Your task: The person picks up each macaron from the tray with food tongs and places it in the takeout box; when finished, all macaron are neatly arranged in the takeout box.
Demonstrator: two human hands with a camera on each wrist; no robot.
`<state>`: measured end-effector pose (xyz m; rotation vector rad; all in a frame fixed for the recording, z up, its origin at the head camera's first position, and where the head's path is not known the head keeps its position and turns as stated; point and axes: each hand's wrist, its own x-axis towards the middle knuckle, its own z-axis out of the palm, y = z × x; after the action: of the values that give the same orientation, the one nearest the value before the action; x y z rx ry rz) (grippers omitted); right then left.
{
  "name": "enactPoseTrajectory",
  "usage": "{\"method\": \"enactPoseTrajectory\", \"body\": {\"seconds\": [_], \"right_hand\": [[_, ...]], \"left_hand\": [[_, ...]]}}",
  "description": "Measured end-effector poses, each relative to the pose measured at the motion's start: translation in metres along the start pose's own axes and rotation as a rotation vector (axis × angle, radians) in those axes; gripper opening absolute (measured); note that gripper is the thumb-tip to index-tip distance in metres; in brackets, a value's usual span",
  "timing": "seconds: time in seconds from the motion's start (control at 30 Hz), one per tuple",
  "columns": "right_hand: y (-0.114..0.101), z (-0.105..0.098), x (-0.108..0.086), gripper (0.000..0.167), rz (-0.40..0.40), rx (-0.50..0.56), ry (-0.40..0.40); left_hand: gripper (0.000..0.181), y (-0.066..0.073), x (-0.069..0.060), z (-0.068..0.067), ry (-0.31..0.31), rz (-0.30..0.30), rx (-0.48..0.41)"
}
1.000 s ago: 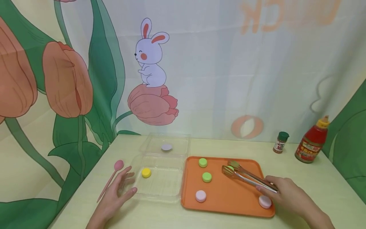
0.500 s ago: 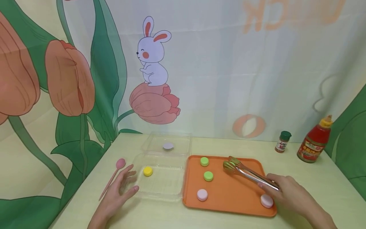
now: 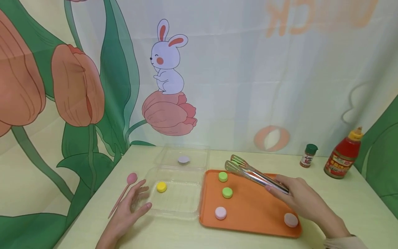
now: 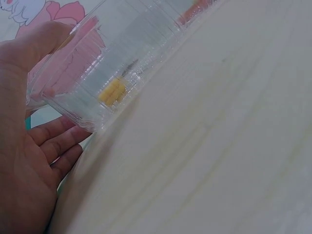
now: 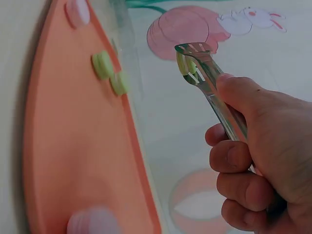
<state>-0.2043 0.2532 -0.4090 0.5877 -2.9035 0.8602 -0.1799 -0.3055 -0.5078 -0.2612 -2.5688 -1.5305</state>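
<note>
My right hand (image 3: 303, 199) grips metal tongs (image 3: 262, 180) above the far part of the orange tray (image 3: 252, 219). A green macaron (image 5: 185, 63) is pinched between the slotted tong ends, lifted off the tray. On the tray lie two other green macarons (image 3: 227, 192) at the left and two pink macarons (image 3: 220, 213) nearer the front. Left of the tray, a clear plastic box (image 3: 175, 207) with its lid open contains one yellow macaron (image 3: 161, 187). My left hand (image 3: 124, 214) is at the box's left side, thumb and fingers spread around its corner; firm contact is unclear.
A pink spoon (image 3: 124, 193) lies left of the box, partly behind my left hand. The lid (image 3: 199, 157), with a pale oval spot, lies toward the curtain. A green-capped shaker (image 3: 308, 156) and a red sauce bottle (image 3: 343, 154) stand at the back right.
The tongs have closed on the far-right green macaron and lifted it off the tray, moving up and left. My left hand has stayed by the box.
</note>
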Motion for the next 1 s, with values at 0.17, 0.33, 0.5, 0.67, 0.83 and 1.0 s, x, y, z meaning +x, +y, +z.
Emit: {"method": "enactPoseTrajectory", "body": {"seconds": [0.17,0.33,0.5,0.67,0.83,1.0], "right_hand": [[-0.023,0.005,0.019,0.023,-0.077,0.044,-0.001],[-0.042,0.013,0.034,0.026,-0.125,0.077,-0.020],[-0.059,0.025,0.046,0.027,-0.153,0.086,-0.047],[-0.073,0.037,0.059,0.032,-0.184,0.075,-0.100],[-0.086,0.051,0.071,0.035,-0.221,0.066,-0.159],[-0.097,0.063,0.081,0.035,-0.217,0.045,-0.203]], "left_hand": [[0.079,-0.001,0.000,-0.001,-0.004,0.001,-0.010],[0.080,-0.001,0.000,0.000,-0.007,-0.010,-0.010],[0.080,-0.001,0.000,-0.001,-0.007,-0.002,-0.008],[0.080,-0.001,0.000,-0.002,-0.008,0.010,-0.008],[0.081,-0.001,-0.001,-0.002,-0.008,-0.015,0.000],[0.081,0.000,0.000,-0.002,-0.008,-0.014,0.003]]}}
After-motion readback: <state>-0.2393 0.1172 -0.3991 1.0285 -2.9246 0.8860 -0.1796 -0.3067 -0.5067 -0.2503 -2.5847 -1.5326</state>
